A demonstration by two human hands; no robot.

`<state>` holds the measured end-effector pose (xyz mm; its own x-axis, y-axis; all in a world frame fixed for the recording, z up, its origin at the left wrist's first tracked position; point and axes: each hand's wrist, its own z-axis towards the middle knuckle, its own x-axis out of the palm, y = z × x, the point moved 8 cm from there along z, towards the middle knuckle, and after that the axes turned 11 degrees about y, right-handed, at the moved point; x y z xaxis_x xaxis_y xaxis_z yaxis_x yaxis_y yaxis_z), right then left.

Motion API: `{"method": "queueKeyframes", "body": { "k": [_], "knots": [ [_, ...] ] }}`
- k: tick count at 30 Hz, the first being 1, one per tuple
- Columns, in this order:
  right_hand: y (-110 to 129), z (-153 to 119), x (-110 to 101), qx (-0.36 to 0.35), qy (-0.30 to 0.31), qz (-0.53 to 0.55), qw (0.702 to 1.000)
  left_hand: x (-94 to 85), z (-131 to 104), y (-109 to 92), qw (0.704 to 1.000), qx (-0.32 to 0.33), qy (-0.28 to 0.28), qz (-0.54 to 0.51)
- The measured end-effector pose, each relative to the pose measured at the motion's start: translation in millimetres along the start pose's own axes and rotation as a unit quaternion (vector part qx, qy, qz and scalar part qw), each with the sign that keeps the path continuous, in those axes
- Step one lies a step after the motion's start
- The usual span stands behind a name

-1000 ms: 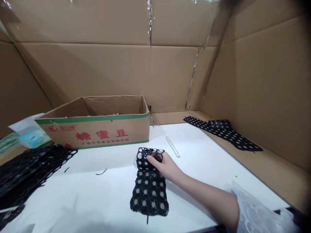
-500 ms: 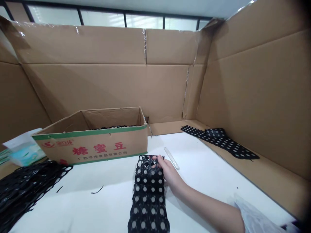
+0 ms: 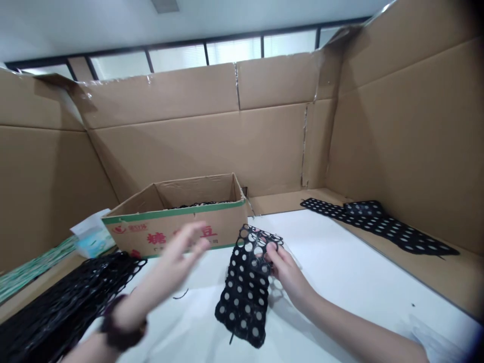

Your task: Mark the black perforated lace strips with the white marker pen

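A black sheet full of round holes (image 3: 245, 290) hangs tilted over the white table, pinched at its upper right by my right hand (image 3: 287, 269). Its lower end stays free, with a thin tail at the bottom. My left hand (image 3: 177, 259) is in the air in front of the carton, left of the sheet and apart from it. Blurred by motion, its fingers look stretched and spread, with nothing in them. A dark band (image 3: 121, 325) circles the left wrist. Partly behind the sheet and right hand, a pale slim tool is barely visible.
A carton (image 3: 132, 229) with black material inside stands at the back. Black netted pieces (image 3: 68, 297) are piled on the left, near a tissue pack (image 3: 93, 239). Another holed black strip (image 3: 389, 229) lies at right. Cardboard walls (image 3: 189, 146) surround the white table (image 3: 340, 282).
My left hand has come into view from the lower left. The right hand has lifted and tilted the sheet, bringing its lower end into view. The camera view has shifted left and up.
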<state>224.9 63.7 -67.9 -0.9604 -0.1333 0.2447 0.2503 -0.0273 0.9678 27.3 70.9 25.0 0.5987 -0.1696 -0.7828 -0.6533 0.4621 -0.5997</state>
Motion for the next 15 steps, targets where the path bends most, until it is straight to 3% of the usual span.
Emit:
{"method": "queueKeyframes", "body": {
  "k": [4, 6, 10, 15],
  "knots": [
    [7.7, -0.8, 7.2, -0.059, 0.035, -0.024, 0.997, 77.1, 12.5, 16.4, 0.982, 0.009, 0.133, -0.137],
    [12.6, -1.1, 7.8, -0.090, 0.039, -0.044, 0.994, 96.4, 15.2, 16.7, 0.960, 0.023, 0.173, -0.220],
    [22.2, 1.0, 0.5, -0.130, 0.013, -0.082, 0.988, 87.5, 13.2, 13.4, 0.943, 0.038, 0.190, -0.272],
    [34.7, 6.3, -12.9, -0.133, -0.008, -0.102, 0.986, 76.0, 5.1, 25.9, 0.958, -0.003, 0.249, -0.145]
  ]
}}
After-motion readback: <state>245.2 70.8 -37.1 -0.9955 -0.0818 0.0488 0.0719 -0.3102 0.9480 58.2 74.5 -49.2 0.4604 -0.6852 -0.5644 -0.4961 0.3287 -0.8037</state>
